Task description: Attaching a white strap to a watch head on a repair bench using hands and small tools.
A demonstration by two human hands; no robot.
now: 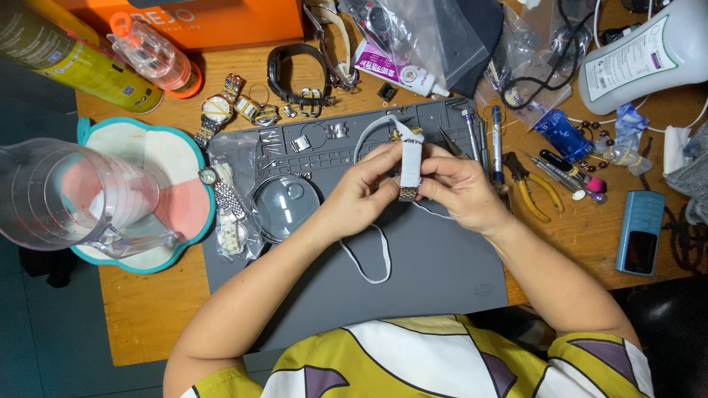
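Both hands meet over the grey silicone work mat (413, 273) on the wooden bench (147, 309) — left hand (358, 193) and right hand (461, 193) pinching a metal-banded wristwatch (408, 193) wrapped in white strip, just beside a round glass magnifier (285, 206).

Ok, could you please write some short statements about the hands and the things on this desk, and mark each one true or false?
1. Both hands, the left hand and the right hand, hold a watch with a white strap. True.
2. The hands work over a grey mat. True.
3. The yellow-handled pliers lie to the left of the hands. False: they lie on the right side.
4. The clear plastic jug stands upright on the grey mat. False: it lies tilted over a teal-rimmed tray.
5. A blue device lies near the right edge of the desk. True.
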